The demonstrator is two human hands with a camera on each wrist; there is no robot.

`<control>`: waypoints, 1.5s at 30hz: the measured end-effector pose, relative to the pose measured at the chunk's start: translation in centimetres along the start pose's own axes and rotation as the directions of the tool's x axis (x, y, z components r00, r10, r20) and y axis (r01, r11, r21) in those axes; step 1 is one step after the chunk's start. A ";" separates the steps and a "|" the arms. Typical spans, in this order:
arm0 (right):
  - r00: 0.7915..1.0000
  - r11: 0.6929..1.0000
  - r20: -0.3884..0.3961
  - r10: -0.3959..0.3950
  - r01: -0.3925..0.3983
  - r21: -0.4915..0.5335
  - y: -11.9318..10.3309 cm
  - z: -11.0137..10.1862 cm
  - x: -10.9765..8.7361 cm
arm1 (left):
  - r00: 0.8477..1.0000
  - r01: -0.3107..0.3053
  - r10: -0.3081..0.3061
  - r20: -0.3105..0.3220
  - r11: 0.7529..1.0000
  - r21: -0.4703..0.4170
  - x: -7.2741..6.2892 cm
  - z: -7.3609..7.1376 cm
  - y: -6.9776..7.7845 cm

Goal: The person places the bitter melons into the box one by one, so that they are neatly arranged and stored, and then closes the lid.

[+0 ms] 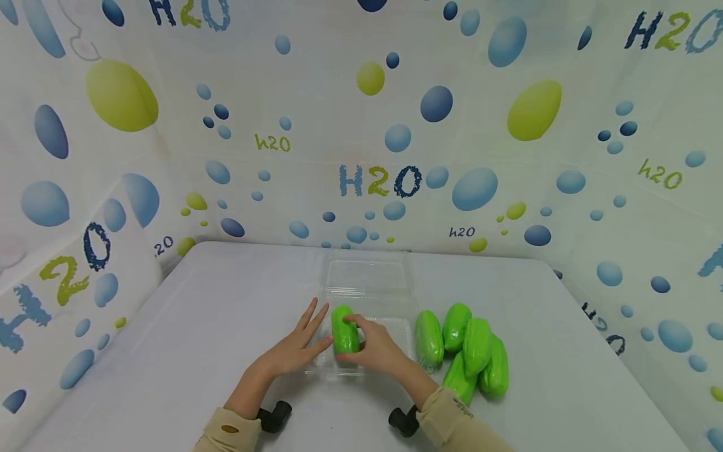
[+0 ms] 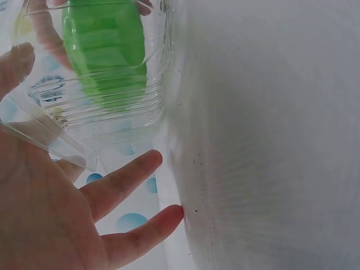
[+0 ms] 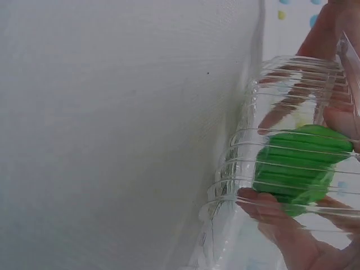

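Observation:
My right hand pinches a bright green, shiny oblong packet between thumb and fingers. That packet stands inside the left part of a clear plastic clamshell container, whose lid lies folded open toward the back. Beside the container's left side, my left hand has its fingers straight and spread, the thumb close to the packet. In the left wrist view, the green packet shows through the ribbed clear wall. Through the container's ribs the right wrist view also shows the packet, with fingertips against its lower end.
Several more green packets lie piled right of the container, near the right forearm. Everything rests on a white table. A patterned curtain rises behind it. Black wrist devices sit at both cuffs.

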State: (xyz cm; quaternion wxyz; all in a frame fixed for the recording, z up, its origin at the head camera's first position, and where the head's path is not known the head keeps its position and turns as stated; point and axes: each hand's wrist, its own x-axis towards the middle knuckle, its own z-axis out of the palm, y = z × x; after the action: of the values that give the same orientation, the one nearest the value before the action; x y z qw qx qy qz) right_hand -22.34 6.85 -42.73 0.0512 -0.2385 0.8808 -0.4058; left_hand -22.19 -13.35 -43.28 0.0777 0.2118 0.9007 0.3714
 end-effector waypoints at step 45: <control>0.999 0.994 0.034 -0.022 0.026 -0.110 -0.5 1.2 1.0 | 1.000 -0.005 0.004 0.011 1.000 0.016 -0.3 -0.1 0.0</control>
State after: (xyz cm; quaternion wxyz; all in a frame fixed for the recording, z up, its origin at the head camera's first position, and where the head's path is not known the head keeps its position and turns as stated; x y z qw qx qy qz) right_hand -22.74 5.27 -43.04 0.0476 -0.2580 0.8980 -0.3533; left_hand -22.00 -13.53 -43.26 0.0799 0.2164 0.9027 0.3632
